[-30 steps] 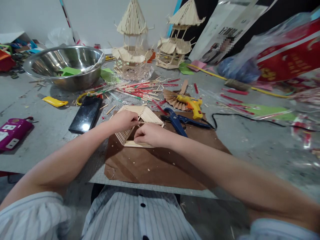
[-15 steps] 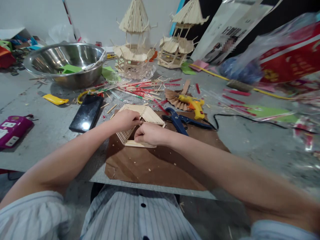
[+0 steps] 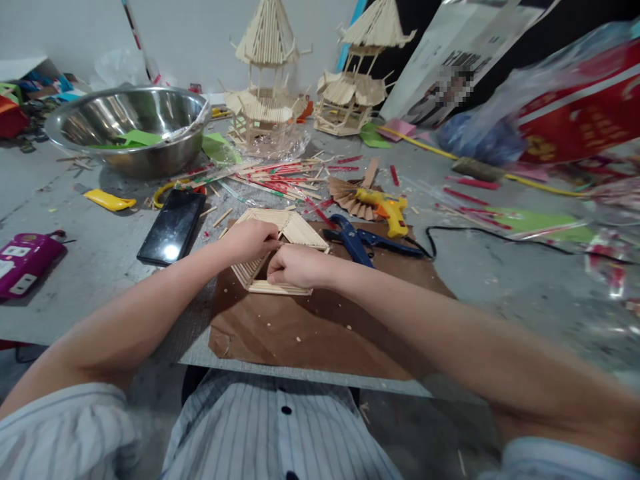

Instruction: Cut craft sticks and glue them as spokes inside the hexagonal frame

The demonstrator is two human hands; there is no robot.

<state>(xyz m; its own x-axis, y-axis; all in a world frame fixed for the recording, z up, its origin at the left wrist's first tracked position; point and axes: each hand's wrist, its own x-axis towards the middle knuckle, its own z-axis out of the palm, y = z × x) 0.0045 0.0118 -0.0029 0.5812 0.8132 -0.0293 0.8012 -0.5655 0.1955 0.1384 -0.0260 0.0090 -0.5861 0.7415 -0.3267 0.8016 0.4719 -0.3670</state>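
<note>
A six-sided frame of pale wooden sticks (image 3: 303, 230) lies on a brown sheet (image 3: 300, 333), with an opening in its middle. My left hand (image 3: 253, 241) rests over its far left part, fingers pinched on the frame at the inner edge. From the right, my right hand (image 3: 300, 267) reaches across the frame. Its fingers are curled together over the opening, close to the near rim, and what they hold, if anything, is hidden. The fingertips of both hands nearly meet.
Blue-handled cutters (image 3: 353, 240) and a yellow glue gun (image 3: 387, 210) lie right of the frame. A phone (image 3: 173, 227), a yellow craft knife (image 3: 110, 199) and a metal bowl (image 3: 135, 157) are left. Behind stand two stick pagodas (image 3: 265, 40) and scattered sticks (image 3: 275, 179).
Almost nothing differs. Both hands stay at the same spots on the frame, and the whole view has shifted very slightly.
</note>
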